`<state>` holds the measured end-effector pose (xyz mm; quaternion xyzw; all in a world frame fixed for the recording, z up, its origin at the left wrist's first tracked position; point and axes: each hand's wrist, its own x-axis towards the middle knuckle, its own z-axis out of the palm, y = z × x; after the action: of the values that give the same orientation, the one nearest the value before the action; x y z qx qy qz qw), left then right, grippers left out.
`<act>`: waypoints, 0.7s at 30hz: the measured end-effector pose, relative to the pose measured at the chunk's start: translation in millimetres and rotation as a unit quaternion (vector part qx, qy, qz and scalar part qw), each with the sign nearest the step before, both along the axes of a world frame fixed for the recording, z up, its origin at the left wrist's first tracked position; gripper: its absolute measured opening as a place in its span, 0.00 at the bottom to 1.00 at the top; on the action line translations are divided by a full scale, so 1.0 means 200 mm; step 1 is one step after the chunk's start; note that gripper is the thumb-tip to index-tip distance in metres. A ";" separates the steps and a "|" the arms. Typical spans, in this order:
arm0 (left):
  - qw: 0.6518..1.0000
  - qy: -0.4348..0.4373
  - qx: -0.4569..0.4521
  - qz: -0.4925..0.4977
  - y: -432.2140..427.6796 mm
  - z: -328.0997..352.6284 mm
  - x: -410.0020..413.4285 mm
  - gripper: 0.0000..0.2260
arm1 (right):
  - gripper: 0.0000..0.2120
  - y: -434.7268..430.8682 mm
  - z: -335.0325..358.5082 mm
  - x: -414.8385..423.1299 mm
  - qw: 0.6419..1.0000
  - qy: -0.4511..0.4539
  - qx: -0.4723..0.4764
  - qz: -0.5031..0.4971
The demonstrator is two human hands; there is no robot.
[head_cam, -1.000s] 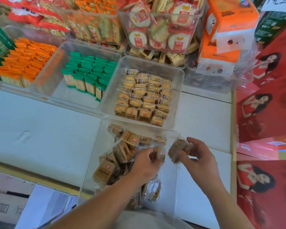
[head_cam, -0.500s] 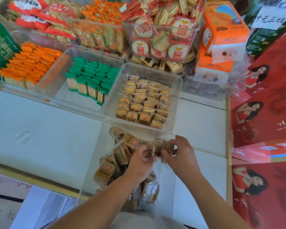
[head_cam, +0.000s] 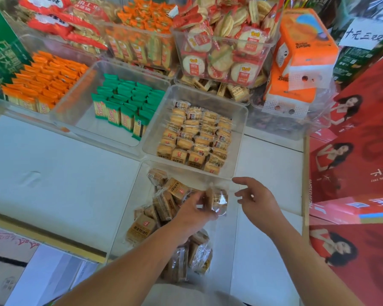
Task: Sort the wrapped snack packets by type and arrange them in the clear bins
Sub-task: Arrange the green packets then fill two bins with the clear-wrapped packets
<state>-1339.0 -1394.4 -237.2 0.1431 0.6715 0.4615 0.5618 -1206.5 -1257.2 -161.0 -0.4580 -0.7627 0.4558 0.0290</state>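
My left hand [head_cam: 195, 212] grips a small stack of clear-wrapped brown snack packets [head_cam: 217, 200] over the near clear bin [head_cam: 233, 250], where several more brown packets [head_cam: 161, 206] lie loose. My right hand [head_cam: 255, 198] hovers just to the right with fingers spread, holding nothing. Beyond it, a second clear bin [head_cam: 239, 133] holds neat rows of tan biscuit packets [head_cam: 195, 138]. The green packets [head_cam: 128, 104] and the orange packets [head_cam: 44, 80] stand sorted in clear bins further left.
Clear bins of round rice crackers [head_cam: 223, 54] and red-orange packets [head_cam: 139, 40] are stacked at the back. Orange tissue packs [head_cam: 301, 56] stand at the back right. Red cartons [head_cam: 354, 173] line the right side. A white tabletop [head_cam: 53, 173] stretches left.
My right hand brought its packet to the left hand, let go and drew back to the right. The left hand now holds the joined packets. The camera tilted slightly.
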 end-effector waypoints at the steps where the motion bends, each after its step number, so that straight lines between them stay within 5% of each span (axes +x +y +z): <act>1: 1.000 -0.006 -0.006 -0.004 -0.01 -0.01 -0.01 0.27 | 0.24 0.00 0.00 0.00 1.000 0.006 0.021 0.017; 12: 0.998 -0.026 0.017 -0.055 -0.06 -0.02 -0.05 0.33 | 0.26 0.02 -0.05 -0.14 0.952 -0.128 0.001 0.279; 21: 0.996 0.061 0.008 -0.066 -0.02 -0.07 -0.02 0.31 | 0.25 -0.01 -0.15 -0.19 0.900 -0.199 0.142 0.361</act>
<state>-1343.4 -1398.9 -250.8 0.2195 0.6899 0.4188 0.5482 -1244.4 -1258.5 -190.6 -0.2235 -0.9223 0.2212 -0.2247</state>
